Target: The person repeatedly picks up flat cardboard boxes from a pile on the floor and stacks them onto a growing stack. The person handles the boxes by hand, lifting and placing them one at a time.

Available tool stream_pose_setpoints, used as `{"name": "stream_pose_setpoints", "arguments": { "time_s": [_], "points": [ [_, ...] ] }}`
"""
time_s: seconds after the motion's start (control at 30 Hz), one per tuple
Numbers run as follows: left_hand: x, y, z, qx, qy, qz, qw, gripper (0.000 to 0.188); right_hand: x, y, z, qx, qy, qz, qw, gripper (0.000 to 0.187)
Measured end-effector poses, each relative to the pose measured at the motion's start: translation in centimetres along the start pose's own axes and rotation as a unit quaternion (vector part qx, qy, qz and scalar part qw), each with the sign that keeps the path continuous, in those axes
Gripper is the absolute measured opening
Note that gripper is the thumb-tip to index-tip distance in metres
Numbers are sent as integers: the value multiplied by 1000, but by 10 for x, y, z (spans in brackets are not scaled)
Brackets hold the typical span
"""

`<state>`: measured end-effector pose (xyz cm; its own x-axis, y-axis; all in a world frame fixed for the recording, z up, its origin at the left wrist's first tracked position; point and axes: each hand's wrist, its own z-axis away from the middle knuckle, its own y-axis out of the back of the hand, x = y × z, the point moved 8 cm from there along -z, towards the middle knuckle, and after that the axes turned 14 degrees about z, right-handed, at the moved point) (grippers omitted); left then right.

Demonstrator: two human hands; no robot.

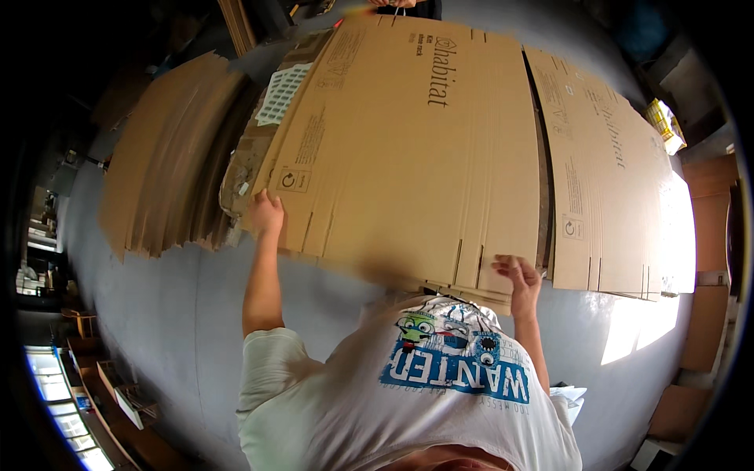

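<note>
A large brown flattened cardboard box [377, 157] with dark print lies in front of me, on top of a stack. At its near left corner, my left hand [268, 214] is closed on the edge, thumb on the upper face. By the near right corner, my right hand [519, 276] is over the cardboard with its fingers loosely curved and apart, holding nothing that I can see. A second flattened cardboard box [601, 173] with similar print lies to the right, separated by a narrow dark gap.
To the left stands a pile of brown cardboard sheets [169, 153]. A white sheet with rows of holes [283, 94] lies beside the large box. Another person's hand [394, 3] shows at the far edge. A yellow and white package [666, 125] sits at the far right.
</note>
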<state>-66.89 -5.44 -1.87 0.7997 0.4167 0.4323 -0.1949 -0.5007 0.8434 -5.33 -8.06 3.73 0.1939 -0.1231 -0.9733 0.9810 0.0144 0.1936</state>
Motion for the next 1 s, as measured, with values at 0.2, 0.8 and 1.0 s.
{"name": "stream_pose_setpoints", "arguments": {
  "time_s": [0.2, 0.8, 1.0],
  "points": [
    [-6, -4, -13, -22, 46, -49, 997, 32, 70, 71, -33, 132, -52, 518, 843, 38],
    [-45, -24, -23, -34, 107, -58, 992, 51, 88, 66, -44, 116, -146, 553, 812, 42],
    [-4, -2, -2, 129, 20, -87, 988, 30, 62, 57, -42, 131, -141, 584, 789, 40]
  ]
}}
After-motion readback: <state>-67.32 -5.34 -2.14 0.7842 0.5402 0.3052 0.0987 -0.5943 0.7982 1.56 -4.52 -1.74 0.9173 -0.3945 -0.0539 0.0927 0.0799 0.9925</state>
